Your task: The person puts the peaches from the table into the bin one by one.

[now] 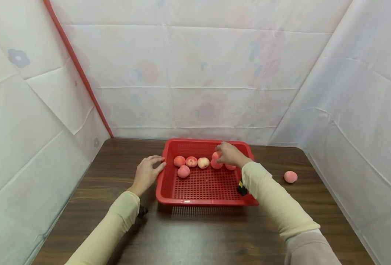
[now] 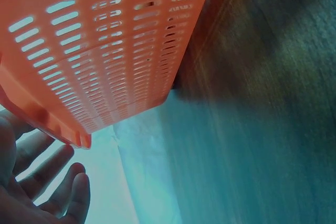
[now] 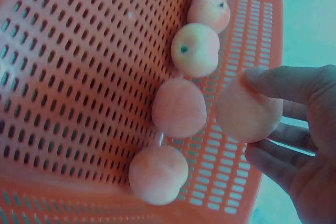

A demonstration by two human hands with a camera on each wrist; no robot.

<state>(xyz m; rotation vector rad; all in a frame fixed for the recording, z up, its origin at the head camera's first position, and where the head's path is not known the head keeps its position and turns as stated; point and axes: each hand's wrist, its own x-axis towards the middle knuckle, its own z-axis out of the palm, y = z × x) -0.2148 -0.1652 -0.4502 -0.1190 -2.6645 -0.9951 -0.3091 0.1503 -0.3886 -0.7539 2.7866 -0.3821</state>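
Note:
A red plastic basket (image 1: 212,202) with slotted walls stands on the table, several peaches (image 1: 184,171) lying in it, mostly in a row along its far side. My right hand (image 1: 230,154) reaches over the right part of the basket. Thumb and fingers grip a peach (image 3: 248,107) above the row, close by two lying peaches (image 3: 179,108). At the basket's left rim is my left hand (image 1: 147,173), its spread, loosely bent fingers (image 2: 50,171) right at the edge and holding no fruit.
One more peach (image 1: 290,176) lies on the dark wooden table (image 1: 195,235), right of the basket. White patterned sheets (image 1: 195,73) hang behind the table and along both sides. A red strip (image 1: 79,70) runs down the left back corner.

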